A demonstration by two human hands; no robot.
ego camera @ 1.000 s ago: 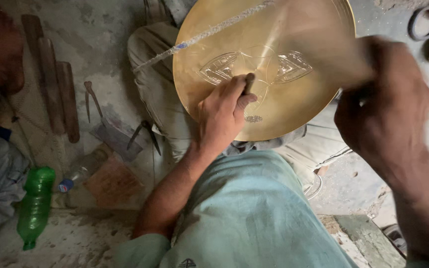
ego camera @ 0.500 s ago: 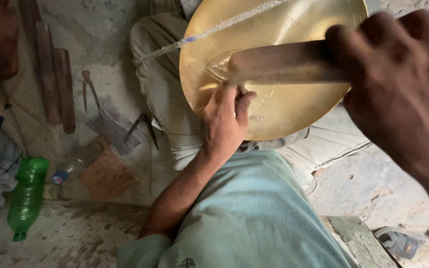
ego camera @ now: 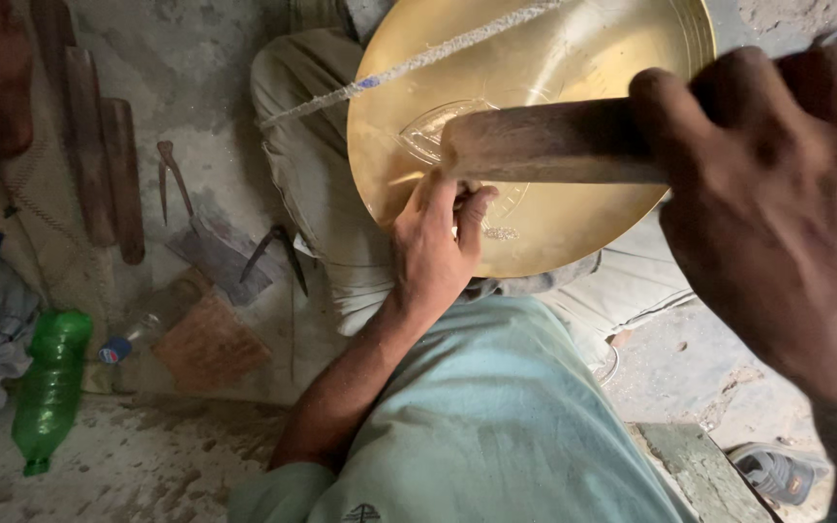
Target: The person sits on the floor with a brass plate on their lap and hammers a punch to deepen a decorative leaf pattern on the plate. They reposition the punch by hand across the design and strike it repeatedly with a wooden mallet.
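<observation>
Your left hand [ego camera: 435, 254] presses its fingertips on the brass dish [ego camera: 535, 126] resting on your lap above the floor; your right hand [ego camera: 777, 223] has its grip closed around a wooden handle [ego camera: 544, 145]; an engraved outline shows, the rest is plain; open room lies toward the dish's far rim; tools [ego camera: 220, 247] crowd the floor's left edge.

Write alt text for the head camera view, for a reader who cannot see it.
A person's left hand presses on a round brass dish resting on their lap, while the right hand grips a wooden handle over it. A green plastic bottle and metal tools lie on the dusty floor.
</observation>
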